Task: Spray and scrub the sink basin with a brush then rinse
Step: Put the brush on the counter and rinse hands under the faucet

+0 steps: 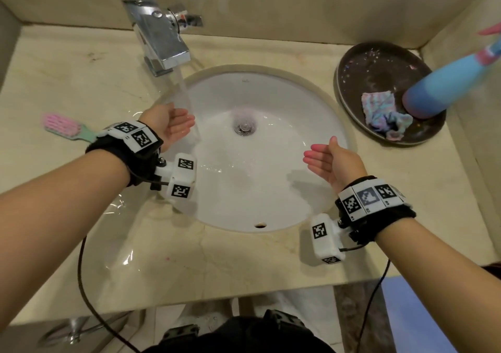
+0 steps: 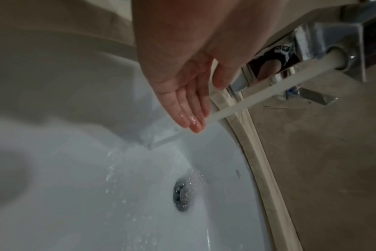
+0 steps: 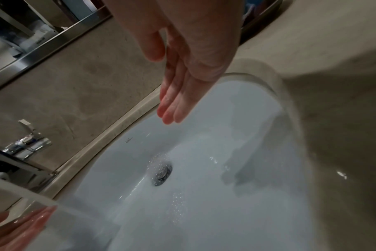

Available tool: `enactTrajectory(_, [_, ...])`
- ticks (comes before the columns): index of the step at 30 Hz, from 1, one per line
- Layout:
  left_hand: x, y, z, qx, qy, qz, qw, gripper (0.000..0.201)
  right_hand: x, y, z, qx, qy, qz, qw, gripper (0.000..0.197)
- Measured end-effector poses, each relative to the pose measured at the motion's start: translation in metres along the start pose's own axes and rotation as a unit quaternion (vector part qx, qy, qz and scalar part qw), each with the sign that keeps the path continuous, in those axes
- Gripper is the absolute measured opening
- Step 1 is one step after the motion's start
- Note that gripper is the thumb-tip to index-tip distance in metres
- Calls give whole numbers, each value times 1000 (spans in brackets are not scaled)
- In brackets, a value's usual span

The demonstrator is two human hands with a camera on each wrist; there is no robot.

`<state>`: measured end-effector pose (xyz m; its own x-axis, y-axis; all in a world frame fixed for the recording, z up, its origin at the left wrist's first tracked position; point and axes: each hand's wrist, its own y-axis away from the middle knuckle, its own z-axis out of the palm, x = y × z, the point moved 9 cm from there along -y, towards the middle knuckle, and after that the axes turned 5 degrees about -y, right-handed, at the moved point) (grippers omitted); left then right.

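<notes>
Only the head view shows the pink brush [image 1: 66,129] lying on the counter [image 1: 81,76] left of the sink [image 1: 271,190], and the spray bottle [image 1: 444,81] standing in a dark tray [image 1: 349,62] at right. Wrist views show the drain [image 2: 181,195] wetted. Left hand [image 1: 173,127], fingers straight, holds nothing; fingertips [image 2: 193,122] touch the tap's [image 1: 160,40] stream. Right hand [image 1: 333,160], flat and empty, hangs over the basin.

The head view is evenly and fairly brightly lit, with soft shadows of both wrists falling into the white sink basin [image 1: 271,190]. Glare glints on wet patches of the desk [image 1: 81,76] left of the basin. Straight edges bow toward the corners. Both wrist views are dimmer, greyer and grainy, blurred near the basin's rim.
</notes>
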<state>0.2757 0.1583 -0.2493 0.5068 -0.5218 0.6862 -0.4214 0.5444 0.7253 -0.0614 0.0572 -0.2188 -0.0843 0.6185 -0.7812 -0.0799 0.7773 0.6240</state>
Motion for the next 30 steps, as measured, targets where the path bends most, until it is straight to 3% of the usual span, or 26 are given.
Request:
enactTrajectory(10, [10, -14, 0, 7, 73, 0, 997, 42, -16, -18, 24, -30, 18, -6, 999, 44])
enactTrajectory(15, [1, -8, 12, -32, -31, -56, 997, 51, -21, -28, 26, -38, 27, -5, 999, 44])
enactTrajectory(20, [8, -13, 5, 20, -31, -35, 999, 48, -24, -36, 28, -44, 33, -2, 998, 44])
enactTrajectory(24, [5, -13, 14, -38, -48, -52, 997, 54, -25, -40, 31, -47, 36, -1, 998, 44])
enactTrajectory(28, [10, -17, 6, 19, -72, -37, 997, 36, -27, -42, 34, -49, 40, -1, 998, 44])
enactTrajectory(30, [11, -20, 5, 32, -67, -35, 997, 37, -28, -44, 36, -48, 41, 0, 998, 44])
